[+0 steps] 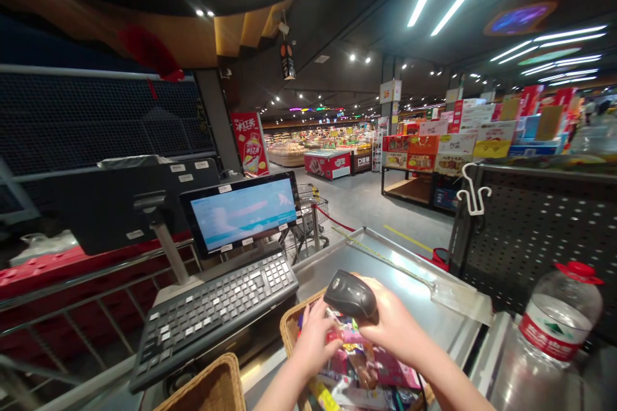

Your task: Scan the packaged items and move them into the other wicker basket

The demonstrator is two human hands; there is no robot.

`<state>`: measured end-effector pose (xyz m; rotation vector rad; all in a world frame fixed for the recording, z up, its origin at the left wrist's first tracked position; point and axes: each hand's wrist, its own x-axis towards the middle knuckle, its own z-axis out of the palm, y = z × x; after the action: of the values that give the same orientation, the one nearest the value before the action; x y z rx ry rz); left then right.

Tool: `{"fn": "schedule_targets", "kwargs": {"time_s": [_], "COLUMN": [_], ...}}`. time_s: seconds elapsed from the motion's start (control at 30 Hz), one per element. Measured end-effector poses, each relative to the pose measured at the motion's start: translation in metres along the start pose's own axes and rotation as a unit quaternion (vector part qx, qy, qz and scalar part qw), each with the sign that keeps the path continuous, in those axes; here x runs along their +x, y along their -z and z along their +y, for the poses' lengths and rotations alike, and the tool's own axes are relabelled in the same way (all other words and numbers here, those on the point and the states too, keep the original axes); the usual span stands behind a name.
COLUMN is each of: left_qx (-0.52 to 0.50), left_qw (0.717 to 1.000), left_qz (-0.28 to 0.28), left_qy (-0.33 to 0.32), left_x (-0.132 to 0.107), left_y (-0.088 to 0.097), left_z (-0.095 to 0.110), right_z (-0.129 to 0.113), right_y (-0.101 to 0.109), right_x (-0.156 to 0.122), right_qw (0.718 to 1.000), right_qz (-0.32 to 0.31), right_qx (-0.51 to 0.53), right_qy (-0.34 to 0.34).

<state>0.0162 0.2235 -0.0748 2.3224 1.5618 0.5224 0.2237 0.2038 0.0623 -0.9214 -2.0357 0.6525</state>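
Note:
My right hand (385, 318) is wrapped round a black handheld barcode scanner (350, 295), its head tilted toward the left above a wicker basket (288, 327). A thin dark cable hangs below that hand. Just left of the scanner, my left hand (318, 334) is over the basket with its fingers curled together. Something small and reddish shows by its fingertips, too hidden to name. Colourful small wrapped packets (361, 366) fill the basket beneath both hands.
A keyboard (216, 314) and a lit monitor (243, 212) stand to the left. Another wicker basket (207, 388) is at the lower left. A metal counter (409, 276) stretches ahead. A large red-capped bottle (559, 314) stands at right beside a perforated black panel (544, 225).

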Motion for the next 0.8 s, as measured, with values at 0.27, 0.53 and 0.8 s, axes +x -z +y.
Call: {"fn": "schedule_targets", "kwargs": {"time_s": [0.27,0.53,0.8], "left_qx": [0.079,0.153,0.225], "left_qw": [0.994,0.979,0.953], "left_qz": [0.068,0.123,0.196], "left_qy": [-0.04,-0.06,-0.056], "left_x": [-0.018,-0.042,-0.075], "left_y": [0.065,0.12,0.161], "left_z": [-0.013,-0.032,-0.05], "right_z": [-0.002,-0.005,-0.019], "right_y": [-0.002,-0.011,-0.03], "right_x": [0.004,0.005,0.005], "right_qw": [0.999,0.998,0.998], "right_qz": [0.011,0.027,-0.001], "right_qx": [-0.04,-0.059,-0.067], "right_qy": [-0.006,-0.006,0.016]}}
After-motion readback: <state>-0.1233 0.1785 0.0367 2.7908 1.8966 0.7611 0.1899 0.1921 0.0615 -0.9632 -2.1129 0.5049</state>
